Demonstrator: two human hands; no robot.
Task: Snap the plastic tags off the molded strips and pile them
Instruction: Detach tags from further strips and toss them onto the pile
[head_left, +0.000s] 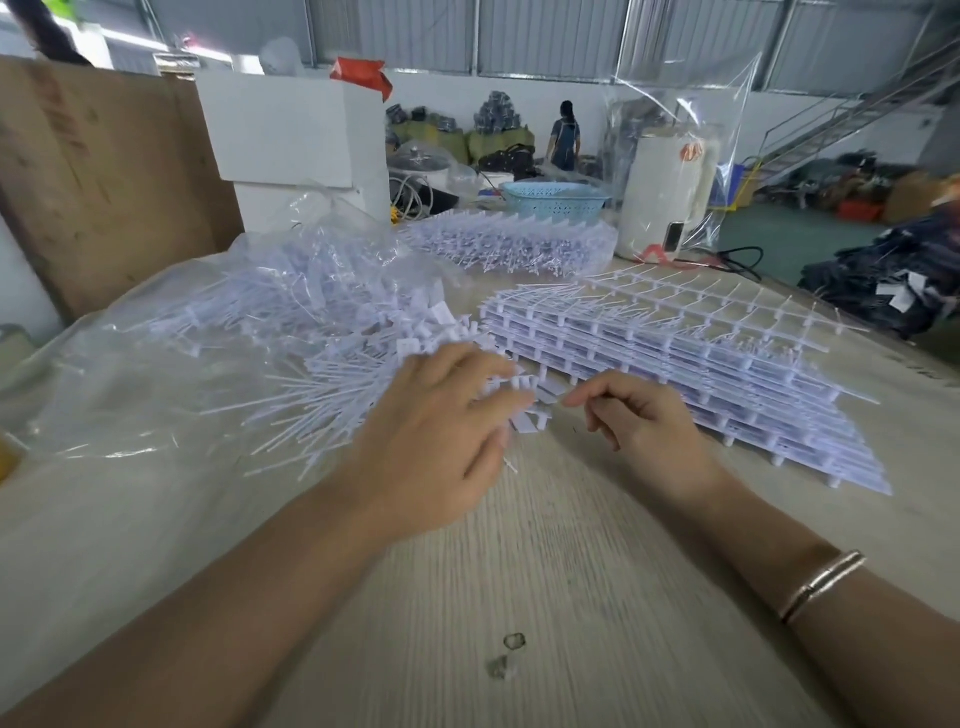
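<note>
1. The left hand (441, 426) lies palm down at the near edge of the tag pile (332, 358), fingers spread and only slightly bent, their tips blurred over a few loose tags (532, 415). Whether it grips any of them cannot be told.
2. The right hand (639, 421) is just beside it, to the right, fingers loosely curled, forefinger and thumb reaching toward the same loose tags. Any pinch is too blurred to confirm; nothing shows clearly held.
3. A bracelet (823, 584) sits on the right forearm.
4. The pile of white tags with thin stems spreads left of the hands, partly on a clear plastic bag (130, 374).
5. A stack of molded strips (675, 358) lies flat right of the hands, the right hand near its front edge.
6. More strips (509, 241) lie farther back, in front of a blue basket (556, 200).
7. All rests on a pale wood-grain table (571, 597).
</note>
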